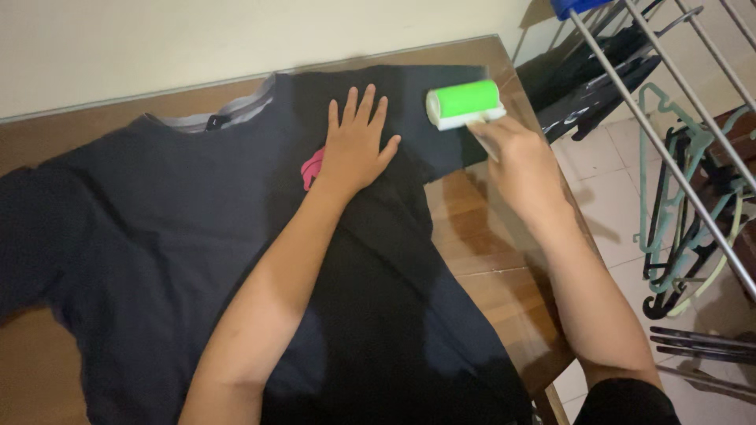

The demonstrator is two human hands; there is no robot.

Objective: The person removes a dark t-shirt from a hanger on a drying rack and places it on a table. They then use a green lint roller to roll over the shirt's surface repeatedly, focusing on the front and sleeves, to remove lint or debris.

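Both forearms over dark cotton T-shirt (157,236) on bench (488,267) | left hand (356,149) flat, open, pinning cloth | right hand (516,157) closed around green-roller lint brush (465,103) on sleeve | step: de-linting; next stroke needs cloth held taut.

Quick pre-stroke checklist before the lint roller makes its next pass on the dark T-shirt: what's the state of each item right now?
1. Left hand flat on the dark T-shirt, pinning it: ok.
2. Right hand gripping the handle of the green lint roller: ok.
3. Roller sits on the sleeve: ok.
4. Sleeve fabric smooth under the roller: cannot tell, blurred.
5. Pink patch clear of the roller: ok.
6. Shirt fully on the wooden table: not ok, hem runs off the near edge.
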